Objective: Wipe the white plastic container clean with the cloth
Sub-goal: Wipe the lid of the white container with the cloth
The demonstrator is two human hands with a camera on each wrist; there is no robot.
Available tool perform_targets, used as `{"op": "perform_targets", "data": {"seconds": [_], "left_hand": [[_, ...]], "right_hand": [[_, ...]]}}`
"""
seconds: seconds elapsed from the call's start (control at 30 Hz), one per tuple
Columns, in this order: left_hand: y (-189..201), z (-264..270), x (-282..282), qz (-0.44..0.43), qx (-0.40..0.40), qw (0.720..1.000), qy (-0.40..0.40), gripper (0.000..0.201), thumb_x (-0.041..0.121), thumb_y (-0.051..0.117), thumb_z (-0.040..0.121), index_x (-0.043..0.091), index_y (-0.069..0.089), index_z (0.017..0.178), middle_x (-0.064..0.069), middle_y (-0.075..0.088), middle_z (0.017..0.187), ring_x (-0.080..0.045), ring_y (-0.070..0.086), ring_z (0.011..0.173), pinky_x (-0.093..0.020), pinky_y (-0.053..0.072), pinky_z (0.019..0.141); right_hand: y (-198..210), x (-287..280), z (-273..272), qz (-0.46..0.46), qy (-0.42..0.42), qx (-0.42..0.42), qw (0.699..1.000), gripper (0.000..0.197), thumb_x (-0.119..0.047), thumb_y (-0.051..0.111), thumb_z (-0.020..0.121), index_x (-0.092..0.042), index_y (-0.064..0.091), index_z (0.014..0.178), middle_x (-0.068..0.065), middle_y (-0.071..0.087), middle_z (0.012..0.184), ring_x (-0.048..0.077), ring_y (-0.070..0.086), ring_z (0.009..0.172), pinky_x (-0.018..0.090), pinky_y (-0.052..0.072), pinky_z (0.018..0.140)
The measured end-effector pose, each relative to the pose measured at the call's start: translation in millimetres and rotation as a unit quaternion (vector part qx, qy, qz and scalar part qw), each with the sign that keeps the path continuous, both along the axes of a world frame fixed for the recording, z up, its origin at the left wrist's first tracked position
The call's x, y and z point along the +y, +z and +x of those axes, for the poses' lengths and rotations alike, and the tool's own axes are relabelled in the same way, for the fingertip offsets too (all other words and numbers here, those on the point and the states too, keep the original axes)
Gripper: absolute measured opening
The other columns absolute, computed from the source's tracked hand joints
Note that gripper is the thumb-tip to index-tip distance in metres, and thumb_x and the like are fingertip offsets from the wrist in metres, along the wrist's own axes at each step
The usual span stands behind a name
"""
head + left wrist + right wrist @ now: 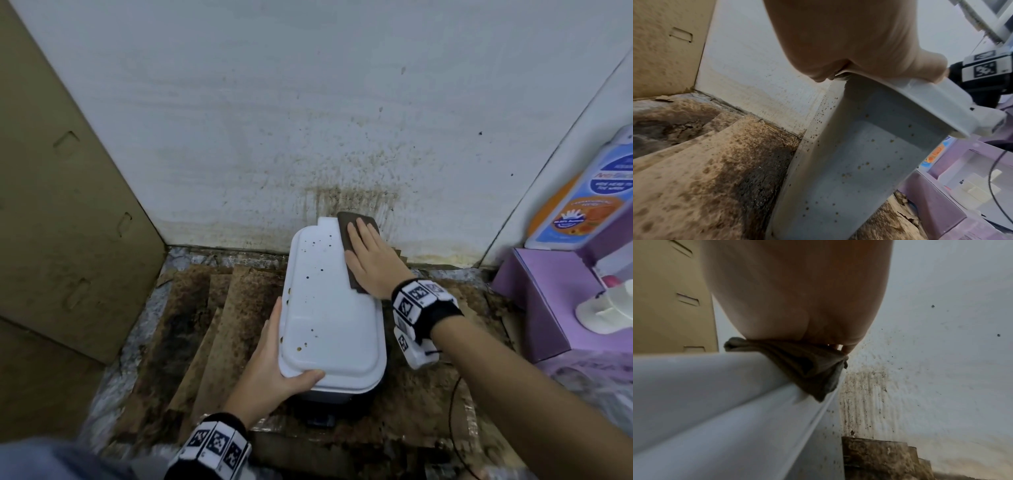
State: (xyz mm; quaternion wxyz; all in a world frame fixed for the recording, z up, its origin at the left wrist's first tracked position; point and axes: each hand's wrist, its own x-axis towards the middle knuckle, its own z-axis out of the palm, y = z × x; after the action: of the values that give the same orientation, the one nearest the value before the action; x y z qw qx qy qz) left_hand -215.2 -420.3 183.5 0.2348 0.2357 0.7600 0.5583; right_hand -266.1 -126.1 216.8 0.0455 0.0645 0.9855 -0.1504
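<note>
Two boxes (544,301) right; stained wall (342,102) behind container (329,308).

Black wristbands (426,308) with white marker tiles

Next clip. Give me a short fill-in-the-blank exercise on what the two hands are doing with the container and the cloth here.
1. The right hand presses the dark brown cloth flat on the white plastic container's ____.
2. The left hand grips the container's near ____ corner.
3. Small ____ spots dot the top's left part.
4. Behind the container, the white wall is ____ with brown.

Missing words: top; left; brown; stained
</note>
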Motion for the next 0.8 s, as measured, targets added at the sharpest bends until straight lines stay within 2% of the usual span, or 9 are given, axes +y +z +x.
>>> {"op": "perform_targets", "data": {"seconds": [0.07, 0.17, 0.27, 0.37, 0.53, 0.67, 0.8], "left_hand": [[-1, -1, -1, -0.009, 0.004, 1.0, 0.005, 0.123, 0.061, 0.087, 0.073, 0.062, -0.005, 0.155, 0.03, 0.015, 0.166, -0.002, 0.025, 0.153, -0.055, 0.035, 0.121], [-3, 0, -1, -0.02, 0.013, 1.0, 0.009, 0.124, 0.064, 0.086, 0.072, 0.061, -0.005, 0.156, 0.03, 0.015, 0.166, -0.009, 0.019, 0.157, -0.059, 0.032, 0.121], [-3, 0, 0, -0.017, 0.021, 1.0, 0.008, 0.124, 0.064, 0.086, 0.071, 0.058, -0.004, 0.157, 0.032, 0.015, 0.165, -0.002, 0.021, 0.155, -0.056, 0.033, 0.121], [-3, 1, 0, -0.016, 0.026, 0.999, 0.011, 0.125, 0.064, 0.086, 0.071, 0.056, -0.003, 0.158, 0.032, 0.013, 0.165, 0.0, 0.019, 0.154, -0.053, 0.031, 0.123], [-8, 1, 1, -0.016, 0.03, 0.999, 0.013, 0.126, 0.06, 0.088, 0.072, 0.052, -0.002, 0.159, 0.024, 0.017, 0.168, -0.005, 0.023, 0.155, -0.053, 0.034, 0.122], [-5, 0, 2, -0.004, 0.031, 0.999, 0.009, 0.124, 0.057, 0.088, 0.073, 0.049, 0.0, 0.161, 0.025, 0.016, 0.168, -0.004, 0.022, 0.155, -0.053, 0.033, 0.122], [-5, -1, 1, 0.001, 0.034, 0.999, 0.004, 0.124, 0.058, 0.087, 0.074, 0.049, -0.001, 0.161, 0.027, 0.012, 0.168, -0.004, 0.018, 0.156, -0.055, 0.031, 0.123]], "right_hand": [[0, 2, -6, -0.006, -0.007, -0.007, 1.0, 0.086, -0.057, -0.016, 0.094, -0.006, 0.004, 0.16, 0.014, 0.001, 0.169, 0.03, -0.002, 0.156, 0.048, 0.012, 0.125], [5, -10, 15, -0.002, -0.008, 0.016, 1.0, 0.073, -0.052, 0.002, 0.101, -0.009, -0.002, 0.16, 0.009, -0.009, 0.169, 0.026, -0.01, 0.156, 0.045, 0.006, 0.127], [14, -32, 53, -0.066, -0.027, 0.013, 0.997, 0.063, -0.041, 0.019, 0.11, -0.014, -0.006, 0.161, 0.001, -0.019, 0.167, 0.018, -0.019, 0.154, 0.035, -0.002, 0.125], [10, -66, 102, -0.067, -0.045, 0.055, 0.995, 0.062, -0.042, 0.014, 0.107, -0.016, -0.004, 0.161, 0.0, -0.018, 0.167, 0.015, -0.021, 0.153, 0.036, 0.0, 0.127], [3, -119, 165, -0.041, -0.066, 0.104, 0.991, 0.06, -0.037, 0.013, 0.108, -0.013, 0.002, 0.161, 0.001, -0.007, 0.169, 0.015, -0.014, 0.155, 0.033, 0.003, 0.126], [2, -103, 152, -0.068, -0.066, 0.104, 0.99, 0.058, -0.037, 0.019, 0.109, -0.021, -0.002, 0.161, -0.007, -0.017, 0.167, 0.007, -0.02, 0.153, 0.027, -0.001, 0.125], [6, -66, 109, -0.146, -0.053, 0.068, 0.986, 0.061, -0.039, 0.026, 0.11, -0.025, -0.004, 0.161, -0.014, -0.026, 0.164, 0.007, -0.02, 0.152, 0.029, 0.0, 0.124]]}}
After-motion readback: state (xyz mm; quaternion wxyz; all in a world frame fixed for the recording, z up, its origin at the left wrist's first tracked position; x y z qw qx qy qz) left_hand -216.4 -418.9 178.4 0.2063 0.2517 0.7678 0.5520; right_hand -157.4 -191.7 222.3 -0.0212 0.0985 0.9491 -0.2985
